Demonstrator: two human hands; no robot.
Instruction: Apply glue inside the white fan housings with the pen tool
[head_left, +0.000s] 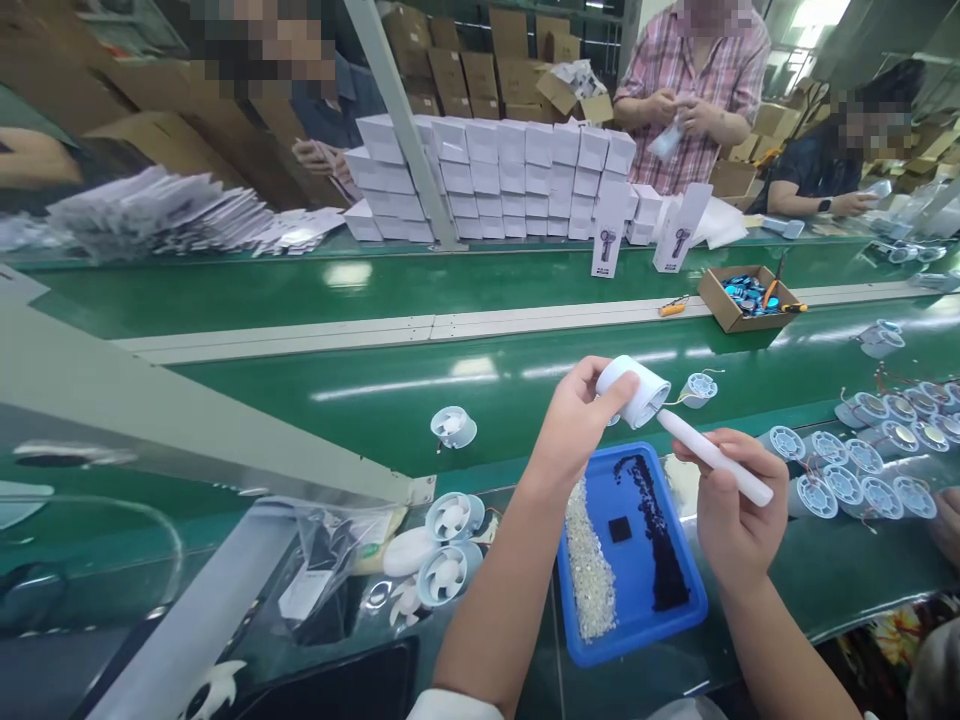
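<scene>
Left hand: The person's left hand (581,410) is wrapping a white housing (634,390), thumb lying over its outer wall, apparently so that the open end is facing right and staying unblocked.
Right hand: The right hand (739,500) is pinching a white rod (712,455) partway along between thumb and fingers, seemingly to leave the upper end free; that end is pointing at the housing's rim.
Meeting point: Housing and rod are hanging above the far edge of a blue tray (637,648); whether they are touching, this angle is not telling.
Tray: Pale beads (591,575) are filling the left side and black pieces (666,550) the right, with a black square (619,528) sitting between, an arrangement probably serving to keep the kinds apart.
Fan units: One fan unit (454,428) is resting alone on the green surface (337,400), while rows of round units (844,485) are standing close together at right, likely for easy reach.
Parts box: A cardboard box (761,322) is corralling loose blue discs (742,295), presumably against scattering.
Across the line: White cartons (525,180) are standing stacked, perhaps to save room, as a co-worker in a plaid shirt (690,90) is handling a small item.
</scene>
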